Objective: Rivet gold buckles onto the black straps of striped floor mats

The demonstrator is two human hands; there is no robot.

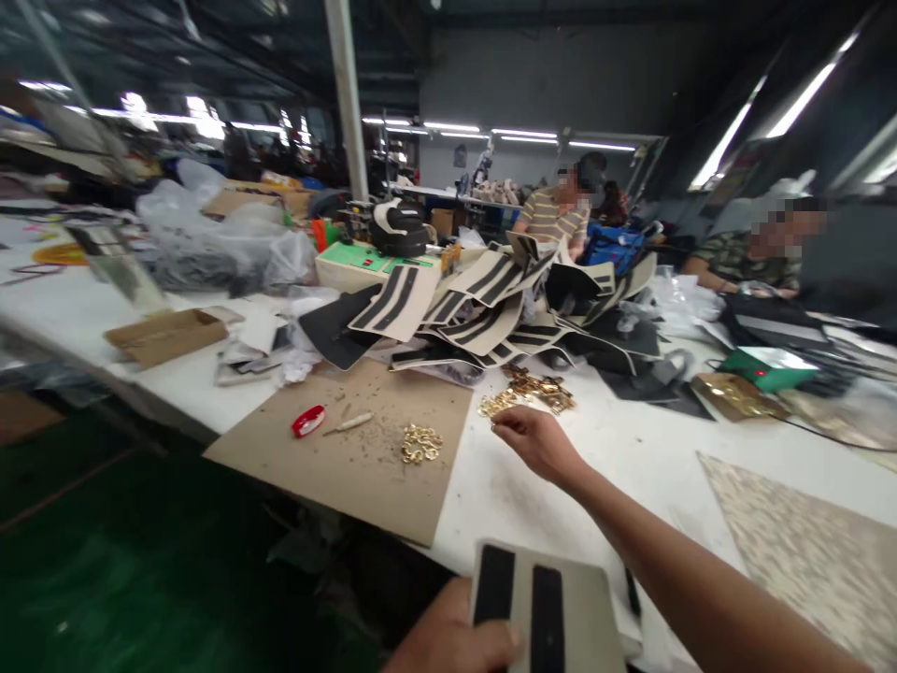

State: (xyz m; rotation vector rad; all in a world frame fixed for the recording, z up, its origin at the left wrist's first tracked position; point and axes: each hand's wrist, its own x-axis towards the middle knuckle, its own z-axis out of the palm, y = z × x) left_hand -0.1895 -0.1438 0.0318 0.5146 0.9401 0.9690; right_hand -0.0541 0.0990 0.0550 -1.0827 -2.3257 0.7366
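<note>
At the bottom, my left hand (455, 636) grips a cream fabric panel (589, 608) with two black stripes, its thumb across the front. My right hand (536, 439) reaches over the white table, thumb and fingers pinched together beside a pile of small shiny gold metal pieces (496, 403). Whatever is between those fingertips is too small to make out. Darker gold pieces (543, 389) lie just behind. On a brown board (280, 449) to the left are a heap of gold rings (421, 443), a pale-handled pointed tool (351, 422) and a red object (308, 421).
A tall heap of cream-and-black striped panels (399, 301) covers the table's middle. An open cardboard box (168, 336) and plastic bags (224, 243) stand left. A green device (767, 367) sits right. Two people (553, 217) work across the table. A speckled sheet (805, 551) lies near right.
</note>
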